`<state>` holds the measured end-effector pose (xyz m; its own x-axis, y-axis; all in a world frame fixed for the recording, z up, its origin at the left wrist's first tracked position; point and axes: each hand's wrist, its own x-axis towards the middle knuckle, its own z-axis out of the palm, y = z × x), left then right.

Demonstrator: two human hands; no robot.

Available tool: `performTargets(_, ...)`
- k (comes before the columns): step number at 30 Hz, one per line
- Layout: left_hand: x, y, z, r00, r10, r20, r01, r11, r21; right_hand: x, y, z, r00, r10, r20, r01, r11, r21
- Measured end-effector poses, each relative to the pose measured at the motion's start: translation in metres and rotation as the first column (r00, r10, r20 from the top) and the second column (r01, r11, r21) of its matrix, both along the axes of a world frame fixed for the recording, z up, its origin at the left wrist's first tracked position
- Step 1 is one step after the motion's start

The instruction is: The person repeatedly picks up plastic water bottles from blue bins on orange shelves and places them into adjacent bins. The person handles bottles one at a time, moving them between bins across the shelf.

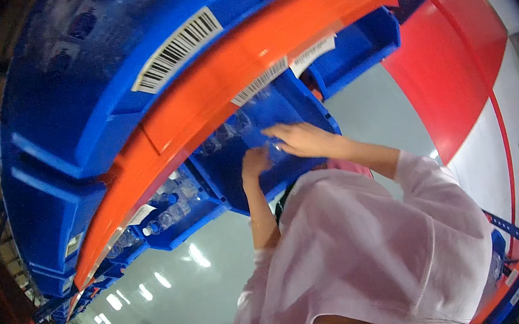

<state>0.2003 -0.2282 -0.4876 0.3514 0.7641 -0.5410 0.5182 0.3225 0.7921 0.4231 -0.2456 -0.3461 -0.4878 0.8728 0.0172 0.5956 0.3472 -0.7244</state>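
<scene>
Both my hands reach into a blue bin (226, 178) under the orange shelf beam. My left hand (255, 162) is at the near side of the bin, its fingers curled and somewhat blurred. My right hand (296, 140) comes in from the right with bent fingers pointing toward the left hand. A small clear, shiny thing (276, 147) shows between the hands; its shape is too blurred to name. Farther back in the same bin lie several clear plastic bottles (239, 124), partly hidden under the beam.
The orange shelf beam (200, 98) curves across above my hands, with a large blue bin (104, 110) over it. To the left, another blue bin holds capped clear bottles (169, 217). A blue bin (359, 52) stands at the right. Grey floor (220, 264) shows below.
</scene>
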Motion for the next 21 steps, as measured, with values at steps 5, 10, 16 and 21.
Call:
performTargets(5, 0.026, 0.001, 0.234, 0.899, -0.437, -0.029, 0.397, 0.785, 0.475, 0.004, -0.004, 0.125, 0.949, 0.305, 0.081, -0.287, 0.725, 0.626)
performTargets(10, 0.012, 0.002, 0.376, 0.969, 0.019, 0.245, -0.195, 0.667, 0.719, -0.021, 0.059, 0.254, 0.965, 0.260, 0.006, -0.023, 0.063, 0.998)
performTargets(16, 0.021, 0.129, 0.434, 0.846, 0.185, 0.500, -0.526, 0.141, 0.838, -0.082, 0.224, 0.362, 0.982, -0.085, -0.171, 0.191, 0.430, 0.883)
performTargets(21, 0.005, 0.167, 0.408, 0.851, 0.485, 0.199, -0.294, 0.126, 0.948, -0.119, 0.288, 0.335, 0.939, -0.342, -0.035, 0.231, 0.552, 0.802)
